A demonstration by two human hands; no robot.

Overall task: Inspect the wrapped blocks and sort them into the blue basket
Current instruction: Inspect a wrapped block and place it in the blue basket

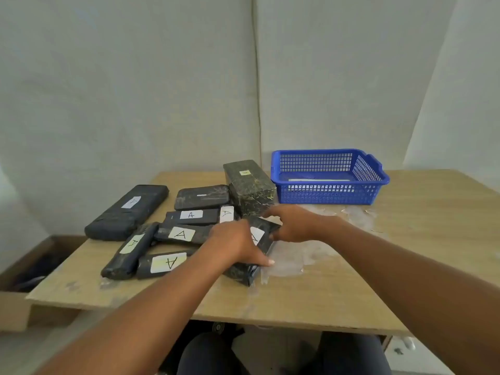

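Note:
Several dark wrapped blocks with white "A" labels lie in a loose pile on the left half of the wooden table [297, 301]. One long block [263, 240] lies nearest the table's middle; my left hand [235, 244] grips its near end with the thumb along its edge, and my right hand [295, 224] holds its far end. A thick speckled block [249, 186] stands behind them. The blue basket [328, 175] sits at the back right, with only a pale flat strip visible inside.
A large flat dark block [127, 212] lies at the far left of the table. Patches of clear tape residue [295, 259] mark the table's middle. A cardboard box [24, 282] stands below the left edge. White walls close the back.

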